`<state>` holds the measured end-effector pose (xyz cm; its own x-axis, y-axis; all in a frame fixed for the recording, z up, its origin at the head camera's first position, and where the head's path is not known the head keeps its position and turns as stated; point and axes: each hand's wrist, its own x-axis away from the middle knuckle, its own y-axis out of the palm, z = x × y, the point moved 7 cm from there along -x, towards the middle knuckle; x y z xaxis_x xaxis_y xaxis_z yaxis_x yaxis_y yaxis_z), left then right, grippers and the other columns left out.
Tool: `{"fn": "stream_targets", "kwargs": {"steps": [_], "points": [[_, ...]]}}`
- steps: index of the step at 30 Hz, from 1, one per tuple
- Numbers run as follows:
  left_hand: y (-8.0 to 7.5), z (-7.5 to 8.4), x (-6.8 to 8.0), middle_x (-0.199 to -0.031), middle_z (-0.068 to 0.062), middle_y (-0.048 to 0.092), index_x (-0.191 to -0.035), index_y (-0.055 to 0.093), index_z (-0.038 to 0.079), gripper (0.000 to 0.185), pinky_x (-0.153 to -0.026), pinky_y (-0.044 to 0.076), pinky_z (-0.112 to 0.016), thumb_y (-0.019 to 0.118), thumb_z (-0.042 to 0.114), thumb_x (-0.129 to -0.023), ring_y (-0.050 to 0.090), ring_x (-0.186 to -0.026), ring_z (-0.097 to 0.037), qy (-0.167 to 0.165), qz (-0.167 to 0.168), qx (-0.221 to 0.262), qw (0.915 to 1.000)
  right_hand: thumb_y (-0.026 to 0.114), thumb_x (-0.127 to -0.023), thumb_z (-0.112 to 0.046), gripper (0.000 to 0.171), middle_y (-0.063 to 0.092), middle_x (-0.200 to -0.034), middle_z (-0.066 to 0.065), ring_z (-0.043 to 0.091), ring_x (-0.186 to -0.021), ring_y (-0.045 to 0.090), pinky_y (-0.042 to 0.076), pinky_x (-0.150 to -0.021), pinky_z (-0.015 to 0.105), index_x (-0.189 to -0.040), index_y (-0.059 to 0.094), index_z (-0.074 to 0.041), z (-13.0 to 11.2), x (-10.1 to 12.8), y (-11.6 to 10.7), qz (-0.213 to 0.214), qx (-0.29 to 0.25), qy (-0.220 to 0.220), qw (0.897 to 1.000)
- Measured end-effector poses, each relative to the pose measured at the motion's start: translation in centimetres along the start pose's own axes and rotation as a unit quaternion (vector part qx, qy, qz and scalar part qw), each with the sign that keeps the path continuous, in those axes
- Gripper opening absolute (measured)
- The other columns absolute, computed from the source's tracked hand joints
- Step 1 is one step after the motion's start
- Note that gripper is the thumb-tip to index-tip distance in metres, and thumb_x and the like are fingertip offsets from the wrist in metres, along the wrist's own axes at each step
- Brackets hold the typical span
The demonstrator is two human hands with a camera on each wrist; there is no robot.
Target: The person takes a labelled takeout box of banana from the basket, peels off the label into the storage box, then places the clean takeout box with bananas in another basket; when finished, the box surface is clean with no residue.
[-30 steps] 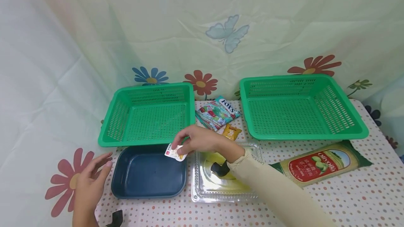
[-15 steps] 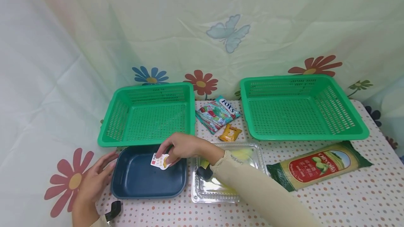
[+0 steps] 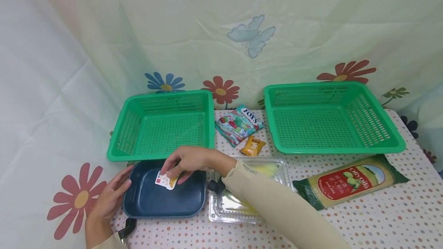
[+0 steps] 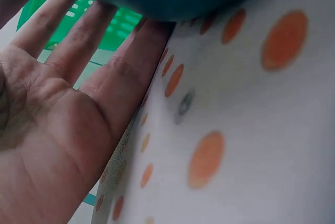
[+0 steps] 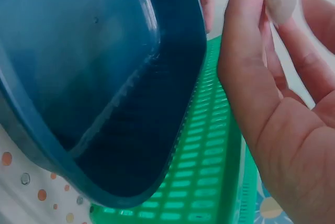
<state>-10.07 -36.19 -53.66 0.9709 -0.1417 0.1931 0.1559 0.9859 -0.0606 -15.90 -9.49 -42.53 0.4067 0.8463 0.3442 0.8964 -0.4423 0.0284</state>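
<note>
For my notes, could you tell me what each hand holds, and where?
The right hand pinches a small white sachet by its upper edge; the left hand holds nothing, straight fingers against the blue tray.

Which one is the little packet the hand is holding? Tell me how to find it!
Find the left green basket; just in front of it sits a dark blue tray. Over that tray the right hand pinches the small white packet. Unlike the orange candy and the colourful Fox's bag lying on the table, it is white with red and yellow print.
</note>
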Motion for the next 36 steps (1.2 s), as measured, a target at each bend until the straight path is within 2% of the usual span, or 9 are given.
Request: {"fn": "stream_targets", "kwargs": {"steps": [4, 7, 11, 17, 25, 31, 36], "points": [[0.0, 0.0, 0.1, -0.141, 0.027, 0.049, -0.162, 0.026, 0.008, 0.058, -0.100, 0.044, -0.008, 0.048, 0.012, -0.108, 0.049, -0.126, 0.012, -0.009, 0.001, -0.008, 0.9999, 0.063, -0.103, -0.024, 0.024, 0.072, -0.115, 0.001, 0.013, -0.101, 0.070, 0.063, -0.083, 0.040, -0.121, 0.075, -0.014, -0.2, -1.0, 0.1, -0.020, 0.018, 0.014, 1.000], [0.1, -0.1, 0.2, -0.142, 0.027, 0.047, -0.162, 0.025, 0.010, 0.059, -0.100, 0.042, -0.007, 0.048, 0.014, -0.109, 0.047, -0.127, 0.013, -0.019, 0.003, -0.019, 0.9996, 0.057, -0.105, -0.039, 0.031, 0.069, -0.124, -0.004, 0.013, -0.109, 0.068, 0.063, -0.081, 0.036, -0.117, 0.077, -0.019, 0.0, -1.9, 0.2, -0.024, 0.034, 0.036, 0.998], [0.2, -0.2, 0.3, -0.143, 0.026, 0.047, -0.163, 0.025, 0.012, 0.058, -0.100, 0.042, -0.007, 0.047, 0.015, -0.109, 0.047, -0.128, 0.012, -0.017, -0.004, -0.019, 0.9997, 0.054, -0.104, -0.050, 0.039, 0.068, -0.120, -0.009, 0.015, -0.104, 0.067, 0.063, -0.080, 0.036, -0.107, 0.079, -0.021, 0.3, -3.3, 0.6, -0.023, 0.055, 0.062, 0.996], [0.2, -0.1, 0.1, -0.143, 0.025, 0.048, -0.163, 0.023, 0.012, 0.057, -0.101, 0.047, -0.012, 0.043, 0.011, -0.110, 0.050, -0.128, 0.011, -0.004, -0.019, 0.004, 0.9998, 0.056, -0.103, -0.049, 0.037, 0.070, -0.109, -0.011, 0.013, -0.095, 0.069, 0.062, -0.080, 0.035, -0.103, 0.080, -0.021, 0.8, -5.5, 2.1, -0.034, 0.107, 0.078, 0.991], [0.1, -0.1, 0.2, -0.144, 0.025, 0.045, -0.164, 0.021, 0.015, 0.058, -0.101, 0.046, -0.012, 0.044, 0.015, -0.110, 0.047, -0.129, 0.012, -0.023, -0.017, 0.000, 0.9996, 0.053, -0.103, -0.052, 0.041, 0.070, -0.109, -0.012, 0.010, -0.092, 0.068, 0.060, -0.080, 0.036, -0.099, 0.080, -0.021, 1.4, -7.7, 4.0, -0.044, 0.170, 0.107, 0.979], [0.0, -0.3, 0.2, -0.147, 0.024, 0.044, -0.164, 0.023, 0.017, 0.058, -0.101, 0.048, -0.014, 0.045, 0.017, -0.110, 0.047, -0.129, 0.012, -0.029, -0.012, -0.005, 0.9995, 0.053, -0.103, -0.054, 0.043, 0.070, -0.112, -0.010, 0.012, -0.090, 0.069, 0.059, -0.081, 0.038, -0.100, 0.080, -0.020, 2.8, -8.6, 4.3, -0.038, 0.188, 0.135, 0.972], [-0.1, -0.3, 0.3, -0.145, 0.025, 0.047, -0.164, 0.023, 0.014, 0.058, -0.101, 0.046, -0.013, 0.045, 0.015, -0.110, 0.048, -0.129, 0.013, -0.025, -0.009, -0.009, 0.9996, 0.053, -0.103, -0.053, 0.044, 0.070, -0.113, -0.008, 0.012, -0.093, 0.067, 0.059, -0.082, 0.038, -0.105, 0.081, -0.019, 4.0, -9.1, 4.2, -0.040, 0.203, 0.141, 0.968]]}}
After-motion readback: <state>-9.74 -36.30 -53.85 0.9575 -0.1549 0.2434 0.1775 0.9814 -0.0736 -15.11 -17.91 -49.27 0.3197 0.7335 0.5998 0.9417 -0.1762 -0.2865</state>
